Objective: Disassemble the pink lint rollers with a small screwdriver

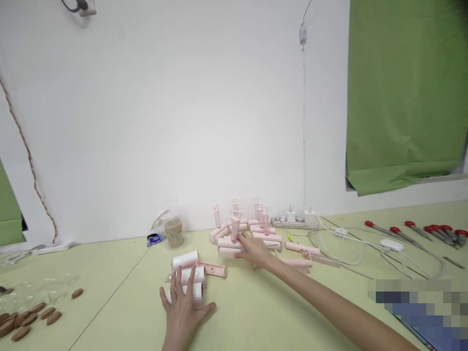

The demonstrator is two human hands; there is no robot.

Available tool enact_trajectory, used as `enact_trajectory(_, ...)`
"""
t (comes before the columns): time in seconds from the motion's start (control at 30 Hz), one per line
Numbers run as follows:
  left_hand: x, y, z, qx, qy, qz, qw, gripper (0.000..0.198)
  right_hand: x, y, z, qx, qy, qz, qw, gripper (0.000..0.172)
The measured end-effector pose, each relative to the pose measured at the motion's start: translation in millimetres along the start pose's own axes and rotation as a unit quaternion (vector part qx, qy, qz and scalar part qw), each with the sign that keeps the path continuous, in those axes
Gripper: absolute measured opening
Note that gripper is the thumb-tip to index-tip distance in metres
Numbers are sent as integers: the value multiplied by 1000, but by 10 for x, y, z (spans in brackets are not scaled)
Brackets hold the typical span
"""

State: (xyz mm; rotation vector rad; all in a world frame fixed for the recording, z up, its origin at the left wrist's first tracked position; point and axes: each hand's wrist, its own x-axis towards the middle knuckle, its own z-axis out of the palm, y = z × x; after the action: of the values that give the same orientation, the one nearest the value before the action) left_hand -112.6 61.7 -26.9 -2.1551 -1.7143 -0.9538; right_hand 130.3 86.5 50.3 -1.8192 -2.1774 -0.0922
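Observation:
My left hand (181, 304) is spread over several white rolls (185, 260) that look like lint roller sheets. Its fingertips rest on the nearer rolls. Farther right, my right hand (255, 249) has its thumb and fingers around the right end of a pink lint roller casing (229, 243) lying in a cluster of similar pieces. Close to those fingers stands an upright pink handle (235, 229) with a loop on top. More handles (265, 221) stand behind and beside it. An open pink half-shell (215, 269) lies between my hands.
At left are brown oval pieces (29, 319) and clear domes (57, 294). A tape roll (173, 233) in plastic stands by the wall. A power strip (295, 224) and white cables (340, 233) lie at right, beyond them red-handled tools (402, 234). Pink shells (302, 247) lie nearer.

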Motion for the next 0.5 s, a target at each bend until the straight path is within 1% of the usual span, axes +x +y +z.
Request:
enact_trajectory(0.03,-8,52,-9,-48,29,24,998,81,-130,35,-75,4,5,-2,1000,46)
enact_trajectory(0.07,-30,136,-15,-108,42,47,992,85,-280,71,-136,8,4,-7,1000,47)
enact_trajectory(0.1,-63,250,-13,-180,32,61,981,86,-446,107,-181,13,-1,-13,1000,46)
enact_trajectory(0.13,-105,386,3,-256,-10,68,964,85,-617,142,-208,17,-10,-20,1000,44)
enact_trajectory(0.17,-149,536,33,-334,-68,58,938,86,-786,173,-220,19,-19,-21,999,42)
enact_trajectory(0.2,-191,689,77,-404,-140,41,903,94,-942,200,-217,18,-25,-19,999,40)
enact_trajectory(0.23,-227,833,131,-464,-212,23,860,103,-1078,222,-206,18,-30,-16,999,39)
enact_trajectory(0.27,-252,960,189,-511,-271,8,815,112,-1187,240,-188,20,-33,-8,999,39)
enact_trajectory(0.3,-266,1064,244,-544,-319,1,776,114,-1264,251,-169,26,-36,-2,999,40)
enact_trajectory(0.33,-265,1143,290,-566,-349,0,747,112,-1308,257,-150,37,-33,9,999,42)
enact_trajectory(0.37,-252,1196,323,-579,-365,6,729,105,-1320,259,-133,59,-21,24,998,42)
enact_trajectory(0.4,-225,1226,339,-584,-370,18,722,95,-1307,257,-122,87,0,41,995,38)
enact_trajectory(0.43,-190,1238,341,-581,-370,32,724,84,-1274,251,-116,115,24,60,991,31)
enact_trajectory(0.5,-106,1224,312,-566,-361,52,739,67,-1191,236,-126,160,70,92,980,20)
